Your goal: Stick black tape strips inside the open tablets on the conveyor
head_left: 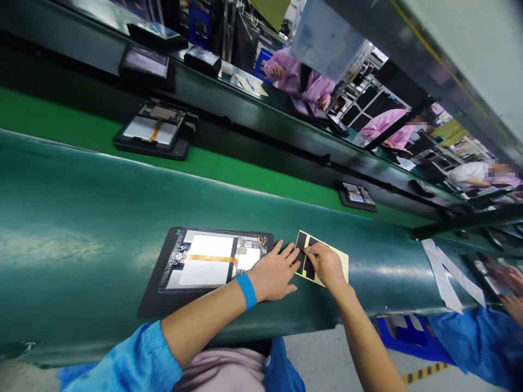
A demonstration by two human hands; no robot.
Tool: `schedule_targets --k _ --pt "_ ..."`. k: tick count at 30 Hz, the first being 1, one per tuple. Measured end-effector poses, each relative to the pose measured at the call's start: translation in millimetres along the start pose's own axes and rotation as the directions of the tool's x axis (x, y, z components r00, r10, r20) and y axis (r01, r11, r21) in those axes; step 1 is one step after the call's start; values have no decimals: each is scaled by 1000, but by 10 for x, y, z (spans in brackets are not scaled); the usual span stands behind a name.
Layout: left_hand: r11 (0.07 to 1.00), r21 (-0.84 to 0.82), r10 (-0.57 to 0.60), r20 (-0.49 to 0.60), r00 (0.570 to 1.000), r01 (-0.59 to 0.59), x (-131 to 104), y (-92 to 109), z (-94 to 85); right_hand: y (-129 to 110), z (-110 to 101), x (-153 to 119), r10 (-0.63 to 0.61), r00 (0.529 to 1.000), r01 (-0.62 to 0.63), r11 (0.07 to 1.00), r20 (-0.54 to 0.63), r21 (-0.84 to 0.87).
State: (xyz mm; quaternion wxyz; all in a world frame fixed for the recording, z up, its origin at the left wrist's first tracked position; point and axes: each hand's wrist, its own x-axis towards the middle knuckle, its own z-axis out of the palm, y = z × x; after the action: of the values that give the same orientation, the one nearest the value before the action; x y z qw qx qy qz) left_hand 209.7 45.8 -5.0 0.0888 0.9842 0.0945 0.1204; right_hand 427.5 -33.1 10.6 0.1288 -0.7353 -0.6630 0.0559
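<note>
An opened tablet [208, 258] lies on a black pad [153, 296], showing a white battery, an orange ribbon cable and a circuit board. To its right is a pale yellow sheet [342, 262] carrying black adhesive strips [309, 265]. My left hand [274, 273], with a blue band at the wrist, lies flat between the two, fingers spread and their tips at the sheet's left edge. Over the sheet, my right hand [329, 267] is closed in a pinch at a black strip. A small greyish thing shows at its fingertips, too small to name.
Beyond the green worktop [81, 218] runs a green conveyor belt [229, 171] with another opened tablet [153, 128] and a smaller one [356, 193]. White strips [445, 275] lie to the right, near a co-worker's blue sleeve [478, 337]. Co-workers in pink sit across.
</note>
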Motion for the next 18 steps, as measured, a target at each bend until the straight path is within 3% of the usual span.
schedule_targets --k 9,18 --pt "1000 -6 -1 -13 1000 1 1 3 -36 9 20 29 41 998 -38 996 -39 76" --pt "1000 -5 -3 10 1000 3 6 4 -41 9 85 16 60 998 -61 997 -29 -46"
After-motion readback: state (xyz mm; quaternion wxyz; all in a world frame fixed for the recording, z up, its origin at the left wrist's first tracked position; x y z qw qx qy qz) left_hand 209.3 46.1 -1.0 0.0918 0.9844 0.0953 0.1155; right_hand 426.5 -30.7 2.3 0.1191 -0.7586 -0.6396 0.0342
